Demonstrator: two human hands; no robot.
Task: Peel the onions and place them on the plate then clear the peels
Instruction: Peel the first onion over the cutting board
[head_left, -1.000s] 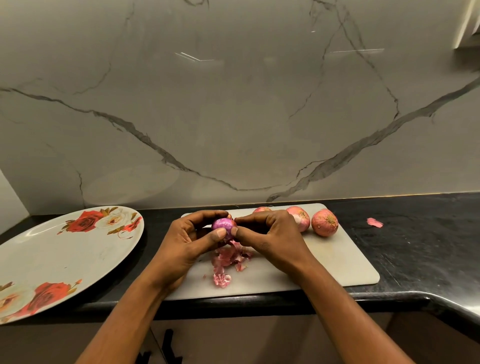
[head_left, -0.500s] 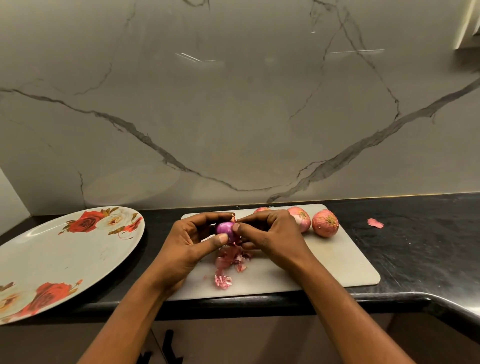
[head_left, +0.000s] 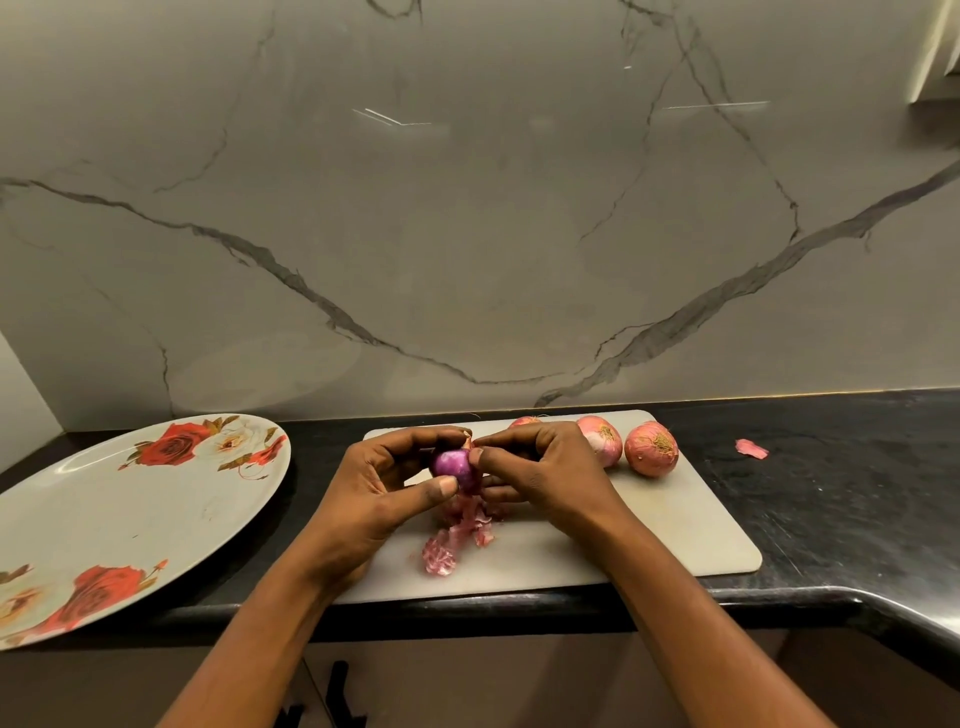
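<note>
A small purple peeled onion (head_left: 453, 465) is held above the white cutting board (head_left: 675, 530). My left hand (head_left: 384, 493) grips it from the left, thumb under it. My right hand (head_left: 540, 473) pinches a bit of skin at the onion's top. Pink peels (head_left: 457, 535) lie in a heap on the board below my hands. Unpeeled onions (head_left: 652, 448) sit at the board's far right; one (head_left: 602, 439) is partly behind my right hand, another (head_left: 524, 421) barely shows. The rose-patterned plate (head_left: 104, 514) lies to the left with nothing on it.
One loose peel (head_left: 751, 448) lies on the black counter (head_left: 857, 493) right of the board. The marble wall stands just behind. The counter's front edge curves toward me at the right. The plate overhangs the counter's front edge at the left.
My hands stayed almost in place over the board. The onion has turned a little in my left hand, and my right fingers moved up to its top.
</note>
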